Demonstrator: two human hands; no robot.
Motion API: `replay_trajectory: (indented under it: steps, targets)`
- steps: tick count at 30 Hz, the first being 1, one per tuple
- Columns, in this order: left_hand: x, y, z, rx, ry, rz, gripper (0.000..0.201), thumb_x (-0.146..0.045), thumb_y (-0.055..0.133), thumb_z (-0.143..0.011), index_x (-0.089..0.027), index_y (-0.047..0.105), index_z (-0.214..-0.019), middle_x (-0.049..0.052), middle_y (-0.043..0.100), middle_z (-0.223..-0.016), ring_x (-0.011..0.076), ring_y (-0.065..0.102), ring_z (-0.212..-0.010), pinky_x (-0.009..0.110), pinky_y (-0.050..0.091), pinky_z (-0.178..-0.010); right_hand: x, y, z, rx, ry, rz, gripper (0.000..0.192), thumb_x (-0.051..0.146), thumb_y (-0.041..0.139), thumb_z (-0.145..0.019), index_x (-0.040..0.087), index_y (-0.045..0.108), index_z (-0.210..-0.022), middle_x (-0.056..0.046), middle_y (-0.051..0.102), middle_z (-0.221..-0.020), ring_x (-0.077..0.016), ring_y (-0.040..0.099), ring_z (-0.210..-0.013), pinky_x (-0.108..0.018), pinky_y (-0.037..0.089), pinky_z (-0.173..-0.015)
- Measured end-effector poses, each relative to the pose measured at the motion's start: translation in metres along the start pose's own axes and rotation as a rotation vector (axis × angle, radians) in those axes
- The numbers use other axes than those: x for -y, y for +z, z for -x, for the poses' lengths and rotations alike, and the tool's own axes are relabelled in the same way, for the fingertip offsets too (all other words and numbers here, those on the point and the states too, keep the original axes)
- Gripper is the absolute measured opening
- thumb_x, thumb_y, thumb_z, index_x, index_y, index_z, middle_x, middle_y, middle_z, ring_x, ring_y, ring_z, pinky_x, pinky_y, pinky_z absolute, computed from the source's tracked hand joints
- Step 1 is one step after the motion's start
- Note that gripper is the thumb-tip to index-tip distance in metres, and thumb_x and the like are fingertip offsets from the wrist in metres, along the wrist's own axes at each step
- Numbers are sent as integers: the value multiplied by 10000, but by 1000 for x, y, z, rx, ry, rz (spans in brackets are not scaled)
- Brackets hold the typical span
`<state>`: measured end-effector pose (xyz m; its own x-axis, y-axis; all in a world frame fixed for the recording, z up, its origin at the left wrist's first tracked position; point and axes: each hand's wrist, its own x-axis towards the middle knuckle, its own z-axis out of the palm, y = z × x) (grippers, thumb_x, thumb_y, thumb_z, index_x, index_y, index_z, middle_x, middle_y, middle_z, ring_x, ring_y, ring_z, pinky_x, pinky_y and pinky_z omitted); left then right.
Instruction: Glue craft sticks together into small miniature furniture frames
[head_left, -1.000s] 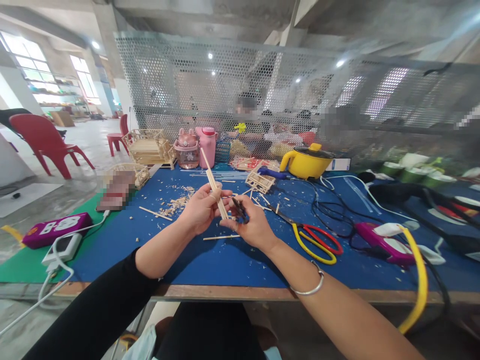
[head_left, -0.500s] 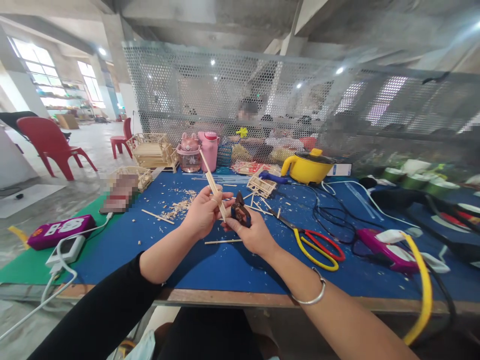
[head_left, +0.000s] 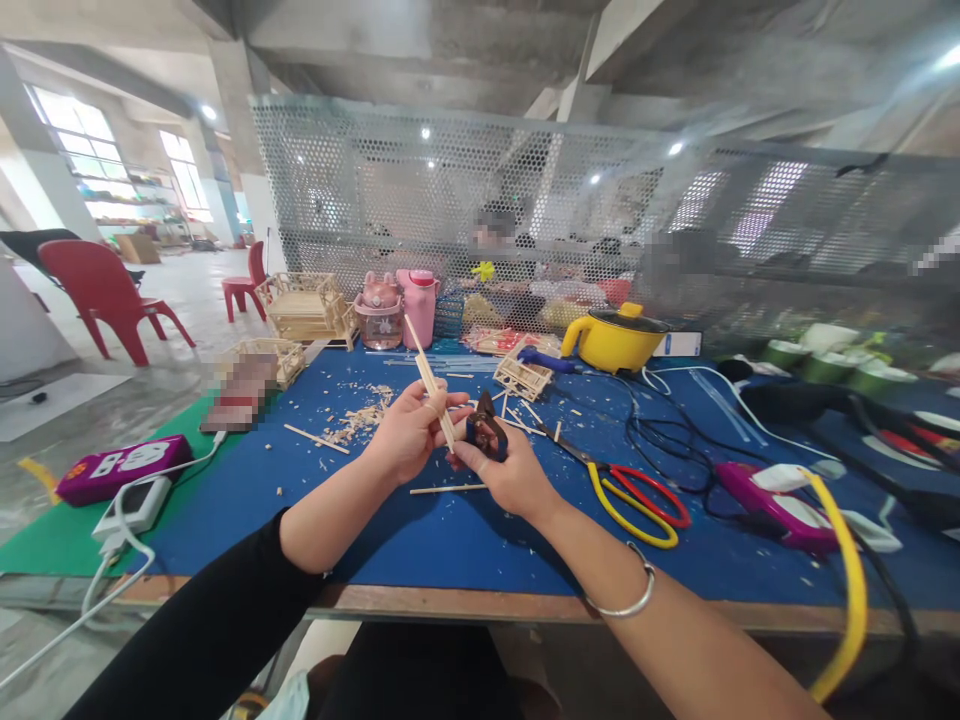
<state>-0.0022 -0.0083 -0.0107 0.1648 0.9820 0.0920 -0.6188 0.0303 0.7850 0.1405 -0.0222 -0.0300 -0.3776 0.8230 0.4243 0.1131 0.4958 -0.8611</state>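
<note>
My left hand [head_left: 409, 430] is closed around a few thin wooden sticks [head_left: 429, 380], which tilt up and away to the far left above the blue table [head_left: 420, 530]. My right hand [head_left: 504, 470] grips a small pair of cutters [head_left: 484, 425] just beside the sticks' lower end; I think the blades touch the wood, but the view is too small to be sure. A loose stick [head_left: 448, 489] lies under my hands. Scissors [head_left: 626, 490] lie to the right, a yellow pot [head_left: 616, 338] farther back.
</note>
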Motion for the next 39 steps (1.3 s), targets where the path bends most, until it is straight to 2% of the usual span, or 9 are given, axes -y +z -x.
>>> replay_trajectory:
  steps: [5,10,14,21,27,31,35,37,39]
  targets:
    - [0,1,2,34,41,-69,203,-179,639,-771,-182,498,-917,6,674,-767,92,635,-599,186,513,-554,-5,5,-1,-20,111,-129,240,249,634,-743,204,559,-967,12,591,-728,-145,592,-630,-317,529,-651]
    - [-5,1,2,36,63,-103,173,-203,604,-803,-177,526,-955,38,688,-830,124,656,-672,233,530,-594,1,8,-1,-45,161,-151,147,249,639,-725,191,542,-819,23,578,-670,-137,586,-591,-312,526,-621]
    - [-10,4,2,-15,98,-78,149,-245,533,-862,-182,522,-996,51,695,-837,126,670,-724,238,532,-668,-2,11,0,15,149,-114,102,237,608,-752,193,518,-769,22,580,-654,-138,585,-597,-295,510,-603]
    - [-12,7,3,-24,130,-82,146,-293,549,-852,-184,505,-938,37,695,-792,129,671,-683,223,525,-607,-10,14,3,51,135,-94,75,202,578,-769,190,512,-802,29,571,-691,-120,566,-612,-273,489,-619]
    - [-11,5,3,-13,91,-128,168,-320,579,-825,-177,511,-879,42,696,-822,148,679,-675,246,536,-589,-1,14,7,106,73,-11,36,169,553,-774,186,521,-777,22,582,-671,-114,543,-602,-249,454,-593]
    - [-17,0,0,-17,101,-149,137,-294,574,-831,-177,525,-883,39,697,-849,130,680,-666,220,535,-579,6,5,6,98,37,32,53,227,539,-801,180,547,-823,-7,608,-726,-129,568,-624,-269,466,-622]
    - [-22,-4,-2,-41,76,-200,106,-274,561,-841,-179,537,-880,21,695,-830,108,671,-616,205,534,-560,6,-14,-2,-77,11,-12,141,278,498,-828,184,534,-926,-10,582,-782,-134,579,-657,-291,479,-678]
    - [-22,-4,-1,-14,14,-255,105,-273,557,-845,-174,545,-876,28,697,-821,112,673,-616,206,534,-556,4,-26,-6,-118,7,91,182,261,488,-821,189,531,-983,-1,565,-781,-132,558,-671,-284,464,-681]
    - [-19,-3,1,32,-59,-301,107,-271,552,-850,-165,555,-865,40,699,-809,115,673,-618,208,534,-562,2,-37,-10,-104,19,273,207,208,490,-791,191,540,-992,7,561,-781,-134,532,-699,-279,439,-701]
